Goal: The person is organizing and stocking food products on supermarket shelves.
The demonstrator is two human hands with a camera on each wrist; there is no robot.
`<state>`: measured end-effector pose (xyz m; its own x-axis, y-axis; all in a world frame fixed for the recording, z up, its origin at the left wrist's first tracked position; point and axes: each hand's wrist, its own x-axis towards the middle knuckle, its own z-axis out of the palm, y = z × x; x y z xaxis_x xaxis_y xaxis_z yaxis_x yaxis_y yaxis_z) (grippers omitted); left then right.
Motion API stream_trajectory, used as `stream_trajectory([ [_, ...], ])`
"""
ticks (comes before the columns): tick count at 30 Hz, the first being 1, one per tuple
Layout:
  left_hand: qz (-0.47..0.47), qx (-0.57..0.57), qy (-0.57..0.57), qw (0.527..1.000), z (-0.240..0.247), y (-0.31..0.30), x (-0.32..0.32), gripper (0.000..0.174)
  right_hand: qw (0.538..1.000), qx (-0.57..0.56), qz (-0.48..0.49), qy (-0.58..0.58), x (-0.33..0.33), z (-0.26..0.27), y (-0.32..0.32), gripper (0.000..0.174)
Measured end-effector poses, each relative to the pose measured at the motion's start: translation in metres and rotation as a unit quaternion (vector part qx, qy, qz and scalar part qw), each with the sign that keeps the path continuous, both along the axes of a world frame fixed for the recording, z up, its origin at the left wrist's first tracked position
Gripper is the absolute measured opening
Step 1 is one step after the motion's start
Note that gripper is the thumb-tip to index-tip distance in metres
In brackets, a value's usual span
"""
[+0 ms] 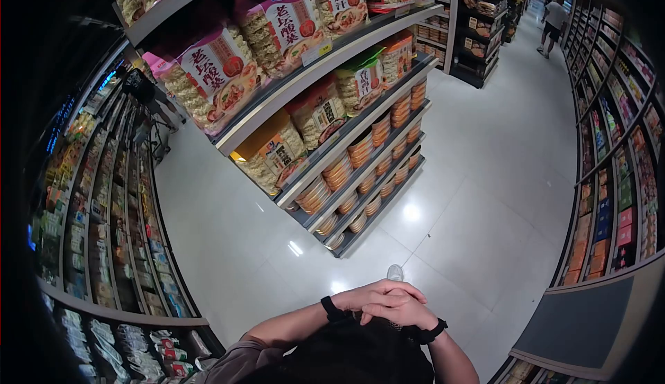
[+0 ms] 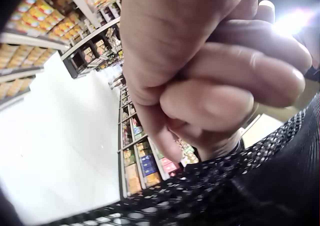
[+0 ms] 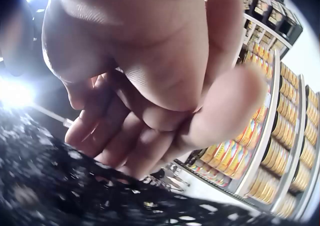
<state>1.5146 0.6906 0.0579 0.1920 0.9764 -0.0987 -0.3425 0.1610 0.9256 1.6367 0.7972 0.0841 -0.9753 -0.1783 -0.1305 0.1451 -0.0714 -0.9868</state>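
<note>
My left hand and right hand lie one across the other in front of my body, with relaxed fingers overlapping. No object shows between them. Both wrists wear black bands. Under the hands is something black, whose mesh surface shows close up in the left wrist view. The right wrist view has the palm and loosely bent fingers just over the same mesh.
Ahead stands a shelf unit with bagged noodles above and round stacked packs below. Stocked shelves line the left and right. Pale tiled floor runs between. A person stands far up the aisle, another at left.
</note>
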Motion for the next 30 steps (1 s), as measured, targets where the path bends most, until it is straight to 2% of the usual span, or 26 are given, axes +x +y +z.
stream_trajectory([
  [1,0.002,0.004,0.023,1.0,-0.005,0.007,-0.003,0.055,1.0,0.019,0.01,-0.017,-0.002,0.003,0.009,0.037],
  [2,-0.001,0.01,0.044,0.999,-0.014,0.015,-0.006,0.055,1.0,0.011,0.016,-0.009,-0.003,-0.005,0.018,0.032],
  [4,-0.014,0.018,0.062,0.998,-0.026,0.039,-0.011,0.054,1.0,0.002,0.022,0.003,-0.004,-0.042,0.037,0.028],
  [6,-0.026,0.021,0.061,0.998,-0.036,0.07,-0.015,0.054,0.999,0.0,0.033,0.016,-0.008,-0.071,0.065,0.031],
  [7,-0.025,0.025,0.129,0.991,-0.066,0.092,-0.011,0.05,0.999,0.0,0.039,0.023,-0.009,-0.078,0.081,0.036],
  [8,-0.022,0.029,0.197,0.98,-0.115,0.118,0.001,0.046,0.999,0.005,0.041,0.025,-0.01,-0.079,0.097,0.034],
  [9,-0.018,0.032,0.264,0.964,-0.139,0.141,0.006,0.042,0.999,0.005,0.041,0.024,-0.013,-0.072,0.114,0.033],
  [10,-0.027,0.067,0.268,0.961,-0.103,0.157,-0.002,0.041,0.999,0.009,0.039,0.02,-0.014,-0.063,0.13,0.032],
  [11,-0.037,0.1,0.272,0.956,-0.032,0.169,-0.014,0.041,0.999,0.006,0.035,0.013,-0.017,-0.053,0.146,0.031],
  [12,-0.047,0.132,0.277,0.951,0.008,0.18,-0.024,0.042,0.999,0.006,0.031,0.008,-0.021,-0.044,0.161,0.031],
  [15,-0.026,0.221,0.18,0.958,0.001,0.22,-0.043,0.039,0.999,-0.015,0.03,0.018,-0.042,-0.022,0.2,0.034],
  [16,-0.03,0.228,0.16,0.96,-0.002,0.227,-0.052,0.035,0.999,-0.028,0.034,0.026,-0.051,-0.016,0.212,0.036],
  [18,-0.035,0.241,0.119,0.963,0.029,0.242,-0.085,0.032,0.996,-0.061,0.051,0.048,-0.073,-0.003,0.228,0.04],
  [21,0.022,0.228,0.08,0.97,0.025,0.254,-0.11,0.03,0.98,-0.167,0.083,0.075,-0.105,0.007,0.245,0.049],
  [24,0.114,0.207,0.047,0.97,0.026,0.249,-0.123,0.039,0.942,-0.315,0.068,0.094,-0.126,-0.011,0.257,0.059],
  [26,0.158,0.152,-0.021,0.975,0.027,0.239,-0.125,0.059,0.901,-0.42,0.042,0.103,-0.142,-0.022,0.258,0.066],
  [29,0.245,0.068,-0.002,0.967,0.025,0.23,-0.124,0.072,0.855,-0.516,0.056,-0.007,-0.17,-0.031,0.275,0.068],
  [30,0.275,0.049,0.026,0.96,0.026,0.23,-0.125,0.079,0.878,-0.471,0.074,-0.03,-0.18,-0.028,0.281,0.065],
])
